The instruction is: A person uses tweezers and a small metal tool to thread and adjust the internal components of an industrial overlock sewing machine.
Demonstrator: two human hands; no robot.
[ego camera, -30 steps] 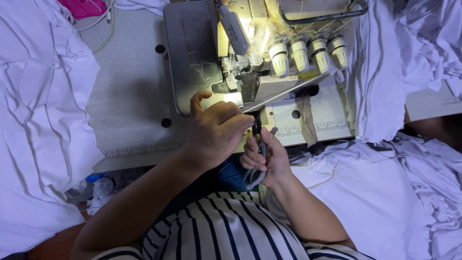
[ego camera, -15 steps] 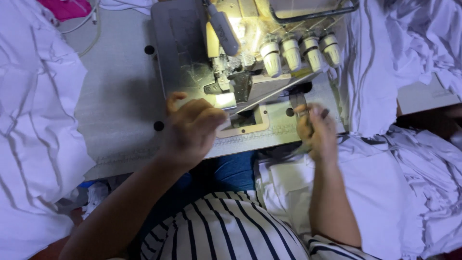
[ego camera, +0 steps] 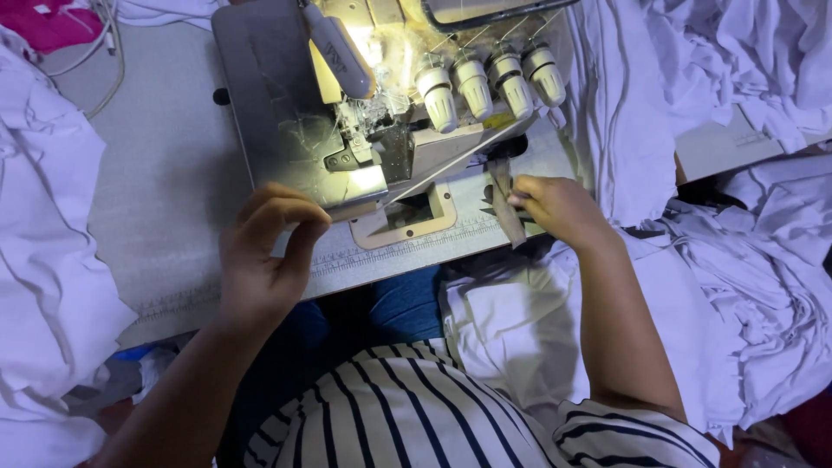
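You have no packages, signs or screens in front of you. The only marked things are two. A narrow printed label [ego camera: 340,54] runs along the grey, rounded lamp arm [ego camera: 338,52] at the top of the sewing machine [ego camera: 260,95], near the far edge of the desk [ego camera: 165,191]; it shows as small dark lettering on the pale grey surface, too fine to make out. A printed measuring scale [ego camera: 407,247], a long thin strip of fine dark tick marks on the light grey top, runs along the near edge of the desk, from under your left hand [ego camera: 260,260] toward your right hand [ego camera: 555,208].
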